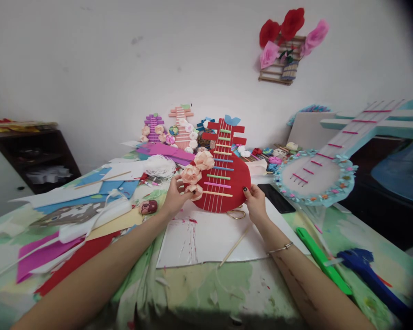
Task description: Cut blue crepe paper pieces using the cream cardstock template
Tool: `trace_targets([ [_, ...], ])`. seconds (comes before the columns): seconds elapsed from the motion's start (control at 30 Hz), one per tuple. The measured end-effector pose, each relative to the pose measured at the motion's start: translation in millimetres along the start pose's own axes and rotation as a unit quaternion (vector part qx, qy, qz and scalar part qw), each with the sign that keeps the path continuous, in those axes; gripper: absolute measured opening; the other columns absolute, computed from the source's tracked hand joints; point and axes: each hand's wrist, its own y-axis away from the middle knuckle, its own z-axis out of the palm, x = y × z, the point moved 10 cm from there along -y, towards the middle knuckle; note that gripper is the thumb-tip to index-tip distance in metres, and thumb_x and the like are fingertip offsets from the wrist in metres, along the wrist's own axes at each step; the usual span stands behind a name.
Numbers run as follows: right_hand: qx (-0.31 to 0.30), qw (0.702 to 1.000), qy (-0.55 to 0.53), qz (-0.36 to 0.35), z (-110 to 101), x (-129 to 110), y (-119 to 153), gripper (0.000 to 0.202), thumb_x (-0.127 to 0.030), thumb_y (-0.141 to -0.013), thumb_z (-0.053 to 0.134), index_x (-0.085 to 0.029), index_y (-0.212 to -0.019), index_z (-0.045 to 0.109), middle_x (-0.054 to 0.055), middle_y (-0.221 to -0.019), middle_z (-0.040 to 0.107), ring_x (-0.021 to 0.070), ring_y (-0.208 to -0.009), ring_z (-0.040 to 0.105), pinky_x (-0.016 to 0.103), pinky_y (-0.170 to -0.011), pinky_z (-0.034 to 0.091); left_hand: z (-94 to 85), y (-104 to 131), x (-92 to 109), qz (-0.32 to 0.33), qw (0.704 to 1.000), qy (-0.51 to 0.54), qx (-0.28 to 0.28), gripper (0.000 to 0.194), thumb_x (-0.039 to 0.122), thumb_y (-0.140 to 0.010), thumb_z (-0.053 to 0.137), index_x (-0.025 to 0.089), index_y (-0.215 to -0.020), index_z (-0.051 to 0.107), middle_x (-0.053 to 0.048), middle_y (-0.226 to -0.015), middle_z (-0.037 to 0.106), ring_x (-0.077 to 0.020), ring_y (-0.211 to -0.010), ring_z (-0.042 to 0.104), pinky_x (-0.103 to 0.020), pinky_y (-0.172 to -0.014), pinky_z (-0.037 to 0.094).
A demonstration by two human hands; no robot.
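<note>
I have the red craft pipa [224,178] raised between my left hand [175,195] and right hand [256,201], above the white sheet [206,250] on the table [182,288]; whether its round bottom touches the sheet I cannot tell. The left hand grips the lower left rim, thumb against the lowest peach paper flower [198,192]; the right pinches the lower right rim, thumb on the front, the other fingers partly hidden. I judge the body light, fairly stiff and not very slippery, like card or foam board, while the flowers, the thin white strings [219,201] and the blue leaf [232,120] on top look easy to crush or pull loose. I would take it by the bare rim, as the right hand does, and spare the pegs [240,129]. The long axis stands nearly upright, neck [224,137] up and tipped slightly right, the strung face toward me
</note>
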Motion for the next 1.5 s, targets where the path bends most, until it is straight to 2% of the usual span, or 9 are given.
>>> trace_targets([
  [0.2, 0.002, 1.0, -0.002, -0.002, 0, 0, 0, 0.037, -0.049, -0.066, 0.072, -0.019, -0.084, 0.062, 0.006, -0.083, 0.071, 0.0216, -0.073, 0.063, 0.035, -0.064, 0.052, -0.8, -3, -4, -0.009, 1.0, 0.016, -0.001, 0.062, 0.029, -0.052, 0.082, 0.02, -0.103, 0.048, -0.004, -0.098, 0.065, -0.021, -0.084, 0.066, -0.034, -0.073, 0.053],
  [0.53, 0.005, 1.0, -0.013, -0.003, 1, -1, 2, 0.034, -0.048, -0.066, 0.074, -0.019, -0.082, 0.064, 0.005, -0.08, 0.073, 0.0215, -0.072, 0.064, 0.034, -0.065, 0.052, -0.9, -4, -2, 0.002, 1.0, 0.002, -0.005, 0.06, 0.027, -0.053, 0.083, 0.02, -0.101, 0.049, -0.003, -0.094, 0.066, -0.0209, -0.083, 0.066, -0.034, -0.07, 0.055],
  [0.7, 0.02, 1.0, -0.019, -0.003, 0, -2, 3, 0.036, -0.048, -0.066, 0.073, -0.018, -0.084, 0.064, 0.006, -0.08, 0.073, 0.0211, -0.071, 0.065, 0.036, -0.066, 0.052, -5.9, -5, 0, 0.027, 0.999, -0.035, 0.018, 0.062, 0.035, -0.061, 0.08, 0.023, -0.112, 0.045, -0.008, -0.112, 0.06, -0.0216, -0.094, 0.065, -0.037, -0.077, 0.055],
  [0.8, 0.037, 0.999, -0.017, -0.013, -4, -5, 2, 0.036, -0.048, -0.066, 0.073, -0.019, -0.083, 0.063, 0.005, -0.08, 0.073, 0.0208, -0.071, 0.064, 0.035, -0.065, 0.052, -12.4, -3, 8, 0.062, 0.994, -0.077, 0.051, 0.056, 0.038, -0.067, 0.077, 0.023, -0.11, 0.044, -0.01, -0.12, 0.054, -0.0217, -0.101, 0.062, -0.037, -0.081, 0.053],
  [0.9, 0.047, 0.998, -0.013, -0.028, -6, -10, 3, 0.036, -0.05, -0.067, 0.073, -0.019, -0.083, 0.062, 0.006, -0.081, 0.073, 0.0213, -0.073, 0.064, 0.035, -0.065, 0.052, -17.4, 1, 22, 0.106, 0.982, -0.129, 0.083, 0.048, 0.04, -0.068, 0.077, 0.022, -0.101, 0.046, -0.007, -0.113, 0.055, -0.0205, -0.101, 0.06, -0.035, -0.082, 0.051],
  [1.0, 0.044, 0.998, -0.007, -0.042, -4, -14, 5, 0.035, -0.049, -0.069, 0.072, -0.019, -0.085, 0.063, 0.006, -0.082, 0.073, 0.0221, -0.075, 0.065, 0.034, -0.065, 0.052, -17.7, 3, 31, 0.126, 0.973, -0.174, 0.09, 0.039, 0.04, -0.07, 0.074, 0.021, -0.094, 0.05, -0.003, -0.097, 0.059, -0.0179, -0.086, 0.061, -0.031, -0.073, 0.051],
  [1.1, 0.035, 0.998, -0.001, -0.051, 0, -17, 8, 0.033, -0.049, -0.071, 0.07, -0.02, -0.086, 0.063, 0.006, -0.081, 0.073, 0.0226, -0.076, 0.065, 0.035, -0.066, 0.052, -18.1, 3, 30, 0.122, 0.968, -0.202, 0.087, 0.03, 0.038, -0.073, 0.07, 0.02, -0.091, 0.054, -0.002, -0.088, 0.061, -0.0166, -0.076, 0.06, -0.028, -0.064, 0.049],
  [1.23, 0.027, 0.998, 0.007, -0.057, 3, -20, 11, 0.031, -0.048, -0.073, 0.069, -0.02, -0.086, 0.063, 0.006, -0.082, 0.073, 0.0233, -0.077, 0.065, 0.036, -0.069, 0.052, -18.5, 0, 24, 0.111, 0.967, -0.217, 0.078, 0.022, 0.036, -0.071, 0.068, 0.019, -0.083, 0.06, -0.001, -0.079, 0.063, -0.0169, -0.074, 0.06, -0.026, -0.062, 0.048],
  [1.5, 0.029, 0.998, 0.008, -0.056, 3, -21, 11, 0.032, -0.048, -0.073, 0.068, -0.019, -0.087, 0.062, 0.008, -0.085, 0.073, 0.0237, -0.079, 0.066, 0.036, -0.07, 0.052, -17.8, -1, 26, 0.105, 0.971, -0.203, 0.073, 0.025, 0.042, -0.07, 0.068, 0.019, -0.074, 0.06, -0.001, -0.072, 0.062, -0.0157, -0.069, 0.059, -0.024, -0.058, 0.047],
])
